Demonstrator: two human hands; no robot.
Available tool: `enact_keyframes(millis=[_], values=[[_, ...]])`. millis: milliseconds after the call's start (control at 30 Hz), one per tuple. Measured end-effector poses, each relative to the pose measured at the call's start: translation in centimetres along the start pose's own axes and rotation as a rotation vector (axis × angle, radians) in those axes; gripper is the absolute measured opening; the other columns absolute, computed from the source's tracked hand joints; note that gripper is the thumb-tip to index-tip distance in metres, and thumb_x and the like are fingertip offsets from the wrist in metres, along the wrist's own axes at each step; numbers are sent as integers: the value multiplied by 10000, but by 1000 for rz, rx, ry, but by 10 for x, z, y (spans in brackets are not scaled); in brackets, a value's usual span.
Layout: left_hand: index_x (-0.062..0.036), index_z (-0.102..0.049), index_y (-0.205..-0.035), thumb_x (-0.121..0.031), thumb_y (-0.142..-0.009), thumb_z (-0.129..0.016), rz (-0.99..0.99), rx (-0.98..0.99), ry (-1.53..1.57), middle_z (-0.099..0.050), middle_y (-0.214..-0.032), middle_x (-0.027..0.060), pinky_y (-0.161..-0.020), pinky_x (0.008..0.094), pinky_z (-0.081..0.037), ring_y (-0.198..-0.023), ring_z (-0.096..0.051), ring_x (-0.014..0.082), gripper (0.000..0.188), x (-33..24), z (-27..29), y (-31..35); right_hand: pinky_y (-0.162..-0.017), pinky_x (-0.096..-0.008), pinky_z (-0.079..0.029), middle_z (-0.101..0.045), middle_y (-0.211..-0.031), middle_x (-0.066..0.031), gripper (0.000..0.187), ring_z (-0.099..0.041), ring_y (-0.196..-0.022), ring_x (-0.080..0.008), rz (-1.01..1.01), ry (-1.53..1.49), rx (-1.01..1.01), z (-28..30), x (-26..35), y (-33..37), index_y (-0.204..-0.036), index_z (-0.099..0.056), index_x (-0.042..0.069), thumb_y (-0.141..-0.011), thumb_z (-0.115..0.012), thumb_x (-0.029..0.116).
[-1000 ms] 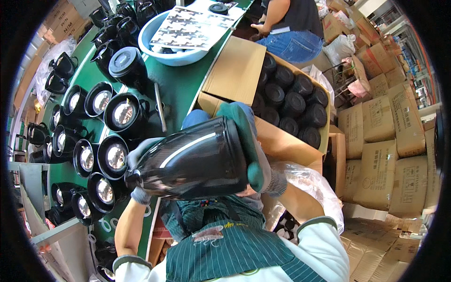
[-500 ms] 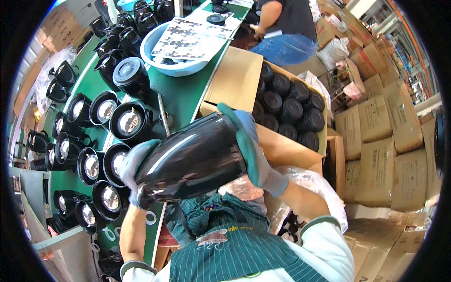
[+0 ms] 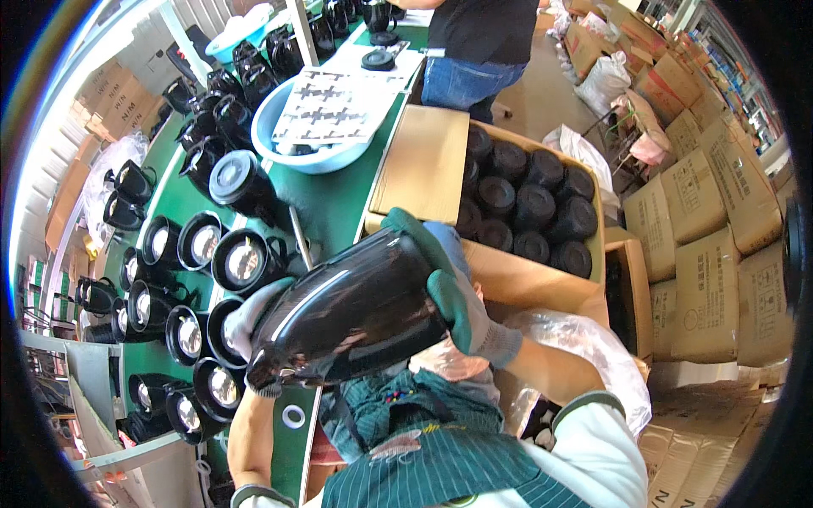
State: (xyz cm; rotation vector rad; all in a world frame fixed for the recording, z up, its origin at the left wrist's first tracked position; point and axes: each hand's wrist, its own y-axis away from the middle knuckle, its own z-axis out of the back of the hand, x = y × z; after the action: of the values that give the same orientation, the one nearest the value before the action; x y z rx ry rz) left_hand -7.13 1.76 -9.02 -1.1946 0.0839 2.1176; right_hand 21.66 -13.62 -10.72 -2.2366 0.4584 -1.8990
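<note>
A glossy black jug lies tilted on its side between my two gloved hands, above my lap. My left hand, in a grey glove, grips its narrower end. At the wide end, my right hand, in a green and grey glove, wraps round the base. To the left, several open black jugs with shiny silver insides lie on the green table. A closed black jug with a grey lid stands beyond them. A metal rod rises just past my left hand.
A light blue basin carries printed sheets and a black lid. On the right, an open carton holds several black cylindrical pieces. Clear plastic lies by my right arm. Stacked cartons line the right; a co-worker stands ahead.
The view has shifted, so the table and carton sit lower in it. Both hands still hold the jug. The co-worker, bent over before, now stands more upright.
</note>
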Motion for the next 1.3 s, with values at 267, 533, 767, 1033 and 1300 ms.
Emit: enact_keyframes(millis=[267,533,767,1033,1300], values=[[-41,-484,-1490,-213,-997,-654,558,181,1296,-555,-1474,164,-1080,443,-515,-1305,-579,285,549,61,-55,28,-1203,-665,-168,-132,-1658,-378,1065,-181,-1526,-570,602,601,274,20,33,-39,-1674,-164,106,-902,-487,766],[29,-720,-1171,-173,-900,-743,322,-170,520,-762,-1015,77,-883,316,-577,-901,-720,173,338,6,-19,4,-1250,-485,-204,-274,-1646,-296,695,-297,-1509,-446,68,334,5,-5,-10,22,-1648,-221,60,-1101,-381,457],[2,-757,-1119,-144,-816,-764,-126,10,-228,-775,-909,115,-811,279,-552,-829,-750,188,337,-39,14,-11,-1199,-404,-350,-442,-1573,-171,619,-460,-1420,-280,-310,-110,-206,24,-100,81,-1603,-312,29,-1084,-473,324],[33,-526,-1465,-126,-974,-653,361,88,795,-620,-1403,172,-1089,387,-503,-1218,-645,240,532,-51,-11,6,-1197,-483,-303,-448,-1545,-221,889,-437,-1421,-351,213,311,-140,-10,60,12,-1544,-420,-32,-963,-553,627],[-47,-587,-1388,-476,-1037,-589,796,120,1688,-680,-1337,156,-1051,519,-529,-1242,-642,291,555,-21,-34,45,-1150,-643,-299,-359,-1563,-313,1072,-385,-1404,-509,587,879,247,-1,71,0,-1499,-519,102,-675,-696,766]])
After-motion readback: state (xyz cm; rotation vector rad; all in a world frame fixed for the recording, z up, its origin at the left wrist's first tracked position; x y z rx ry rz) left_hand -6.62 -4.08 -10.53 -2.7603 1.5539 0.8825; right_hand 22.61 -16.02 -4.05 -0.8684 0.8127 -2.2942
